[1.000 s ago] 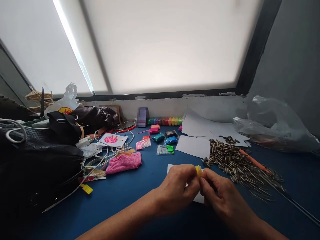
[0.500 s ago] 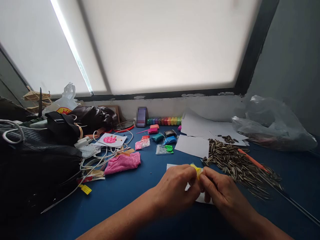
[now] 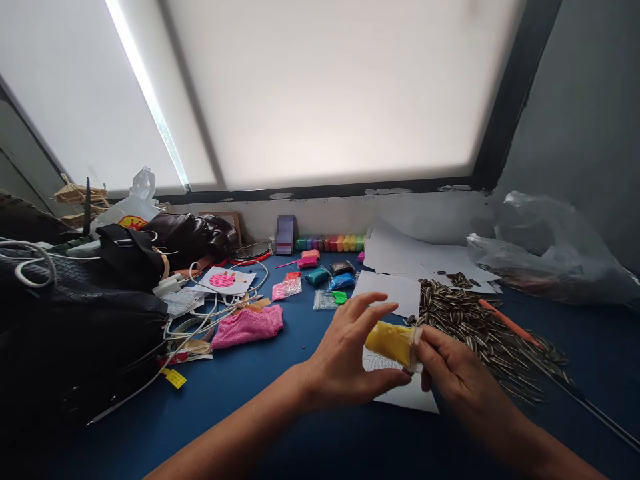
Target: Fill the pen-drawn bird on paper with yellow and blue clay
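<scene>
My right hand (image 3: 453, 373) pinches the right end of a clear packet of yellow modelling clay (image 3: 390, 341). My left hand (image 3: 345, 360) is open at the packet's left, its fingers and thumb spread around that end; whether it touches the packet I cannot tell. Below both hands a white sheet of paper (image 3: 410, 397) lies on the blue table, with a drawn pattern partly hidden by the packet and fingers. To the right of the sheet spreads a pile of striped sunflower seeds (image 3: 460, 320).
Small clay packets, including a blue one (image 3: 341, 281), lie beyond my hands. White papers (image 3: 387, 291) and a plastic bag (image 3: 555, 250) are at the back right. On the left are a pink cloth (image 3: 247, 326), white cables and a black bag (image 3: 75, 347). An orange-handled stick (image 3: 510, 323) crosses the seeds.
My left hand has come off its closed grip and spread its fingers. The yellow clay packet, mostly covered before, now shows at full length in my right hand.
</scene>
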Action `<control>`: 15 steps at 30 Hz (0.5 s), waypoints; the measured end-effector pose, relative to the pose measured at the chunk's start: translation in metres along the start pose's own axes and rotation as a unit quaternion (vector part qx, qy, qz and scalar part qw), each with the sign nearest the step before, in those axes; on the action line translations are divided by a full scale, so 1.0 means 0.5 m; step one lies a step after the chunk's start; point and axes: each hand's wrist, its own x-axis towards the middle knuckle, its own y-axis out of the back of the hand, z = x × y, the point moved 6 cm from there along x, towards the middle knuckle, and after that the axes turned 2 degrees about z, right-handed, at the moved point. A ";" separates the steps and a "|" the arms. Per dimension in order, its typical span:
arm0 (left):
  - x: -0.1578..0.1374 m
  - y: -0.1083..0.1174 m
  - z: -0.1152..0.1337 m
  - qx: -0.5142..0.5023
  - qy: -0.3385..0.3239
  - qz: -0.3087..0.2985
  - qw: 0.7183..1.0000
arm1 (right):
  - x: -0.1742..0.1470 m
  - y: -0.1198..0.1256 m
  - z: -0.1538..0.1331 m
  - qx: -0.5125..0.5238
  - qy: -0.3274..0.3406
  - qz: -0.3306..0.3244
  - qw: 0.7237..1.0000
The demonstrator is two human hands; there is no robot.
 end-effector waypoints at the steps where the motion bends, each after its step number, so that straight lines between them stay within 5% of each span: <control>1: -0.001 -0.004 -0.003 0.009 -0.002 -0.017 1.000 | -0.001 -0.001 0.001 0.004 -0.001 0.000 1.000; 11: -0.007 -0.036 -0.031 -0.016 0.032 -0.074 0.997 | -0.004 -0.012 -0.003 0.034 -0.015 -0.021 0.999; 15: 0.001 -0.016 -0.048 -0.022 0.090 -0.003 0.996 | -0.023 0.032 -0.049 -0.006 0.054 0.117 0.992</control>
